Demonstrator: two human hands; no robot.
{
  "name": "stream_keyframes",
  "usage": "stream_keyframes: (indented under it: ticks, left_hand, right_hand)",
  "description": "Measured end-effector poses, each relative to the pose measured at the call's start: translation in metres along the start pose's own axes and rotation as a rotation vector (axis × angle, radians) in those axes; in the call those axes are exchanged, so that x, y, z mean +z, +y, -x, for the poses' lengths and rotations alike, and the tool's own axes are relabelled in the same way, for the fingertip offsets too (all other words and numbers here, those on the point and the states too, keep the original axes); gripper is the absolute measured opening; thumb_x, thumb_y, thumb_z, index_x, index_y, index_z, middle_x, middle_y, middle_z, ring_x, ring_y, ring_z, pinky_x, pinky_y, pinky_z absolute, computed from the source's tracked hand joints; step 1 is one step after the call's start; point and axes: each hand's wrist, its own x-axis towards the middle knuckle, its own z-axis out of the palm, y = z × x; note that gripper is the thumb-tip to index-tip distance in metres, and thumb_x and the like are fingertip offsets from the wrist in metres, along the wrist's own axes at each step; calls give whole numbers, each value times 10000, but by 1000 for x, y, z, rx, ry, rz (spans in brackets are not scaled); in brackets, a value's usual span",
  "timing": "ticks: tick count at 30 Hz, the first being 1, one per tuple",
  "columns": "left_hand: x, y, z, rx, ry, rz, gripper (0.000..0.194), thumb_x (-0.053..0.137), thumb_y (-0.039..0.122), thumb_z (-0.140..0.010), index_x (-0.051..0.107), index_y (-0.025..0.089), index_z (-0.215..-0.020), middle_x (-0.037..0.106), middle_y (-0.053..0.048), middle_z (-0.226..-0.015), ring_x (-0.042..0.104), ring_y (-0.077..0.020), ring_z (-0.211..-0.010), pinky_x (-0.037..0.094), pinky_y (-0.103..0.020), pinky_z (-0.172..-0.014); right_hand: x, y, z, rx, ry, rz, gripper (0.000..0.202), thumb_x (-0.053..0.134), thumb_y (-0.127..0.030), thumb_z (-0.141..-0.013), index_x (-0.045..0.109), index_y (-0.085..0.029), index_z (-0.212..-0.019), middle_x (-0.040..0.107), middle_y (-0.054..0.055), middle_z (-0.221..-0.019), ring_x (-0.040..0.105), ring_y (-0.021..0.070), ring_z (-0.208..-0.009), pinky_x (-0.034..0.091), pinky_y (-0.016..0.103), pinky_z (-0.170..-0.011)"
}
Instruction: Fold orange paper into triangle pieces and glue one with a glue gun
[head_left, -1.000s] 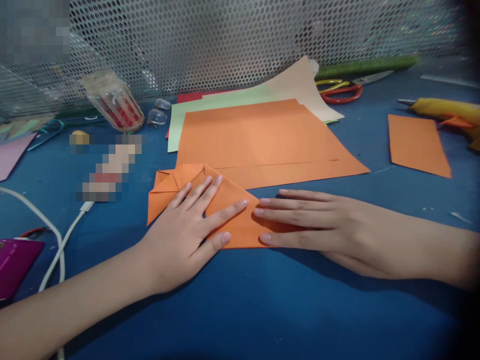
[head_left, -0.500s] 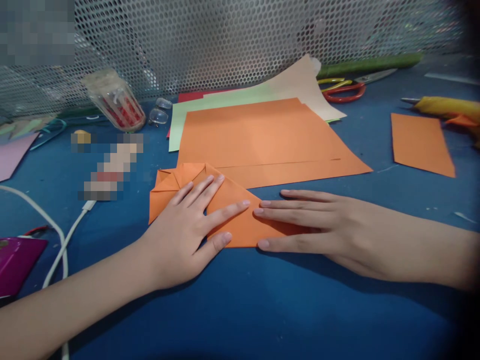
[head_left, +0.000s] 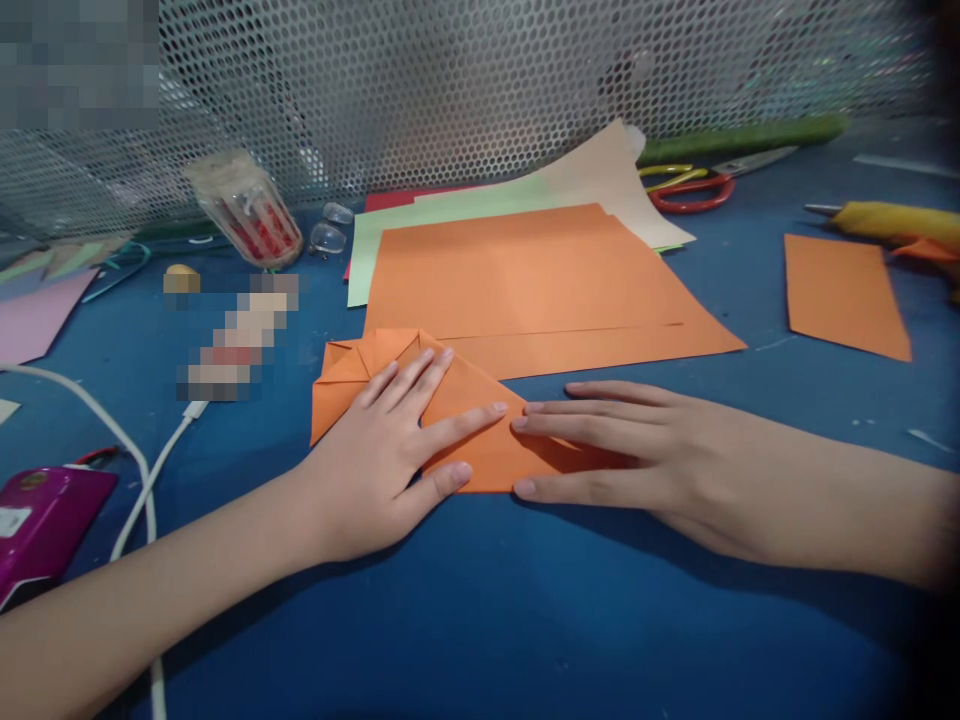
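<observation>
A folded orange paper [head_left: 472, 440] lies on the blue table, with pleated creases at its upper left end. My left hand [head_left: 390, 440] presses flat across its middle, fingers spread over the folds. From the right, my right hand [head_left: 630, 440] rests on the paper's right end with fingers stretched out, thumb along the near edge and fingertips close to my left forefinger. Part of the paper is hidden under both hands. Just beyond it lies a large orange sheet [head_left: 525, 270] with a line near its front edge.
Under the large sheet are pale green paper [head_left: 364, 260] and cream paper [head_left: 607, 170]. Scissors [head_left: 694, 192], a small orange piece [head_left: 844, 295] and a yellow tool [head_left: 892, 218] lie right. Left are a jar [head_left: 251, 215], a white cable [head_left: 142, 500] and a purple box [head_left: 52, 520].
The view has shifted slightly, so the things on the left appear a little further right. Both hands keep nearly the same place on the folded paper.
</observation>
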Motion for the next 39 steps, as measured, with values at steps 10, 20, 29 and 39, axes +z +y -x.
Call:
stream_keyframes:
  ticks: [10,20,29,39]
  left_hand:
    - [5,-2,1,39,40,-19,560,211,585,-1229,366,458,-1752,221,-139,-1876,156,-359,-1742,252,-684,-1342]
    - [-4,3,-1,5,-13,-37,536,429,514,-1206,403,458,-1739,215,-88,-1886,175,-369,-1742,275,-680,-1343]
    - [6,-2,-1,22,40,-31,605,217,704,-1192,373,496,-1738,176,-49,-1896,180,-385,-1738,267,-689,-1343]
    - [3,1,-1,34,65,-62,591,327,641,-1198,392,435,-1749,263,-155,-1863,196,-362,-1735,289,-671,-1334]
  right_hand:
    - [4,-2,2,23,9,-25,646,390,-39,-1044,692,-326,-1537,682,122,-1585,645,259,-1471,592,528,-1148]
    - [5,1,6,-30,11,-5,672,391,-58,-1057,578,-328,-1644,629,120,-1642,560,264,-1549,571,529,-1184]
    - [11,2,11,5,11,-69,659,443,-62,-1043,591,-323,-1629,560,90,-1696,513,256,-1578,528,552,-1228]
    - [1,17,11,161,-42,-459,472,458,-271,-1167,640,-376,-1589,575,10,-1686,506,196,-1580,399,443,-1325]
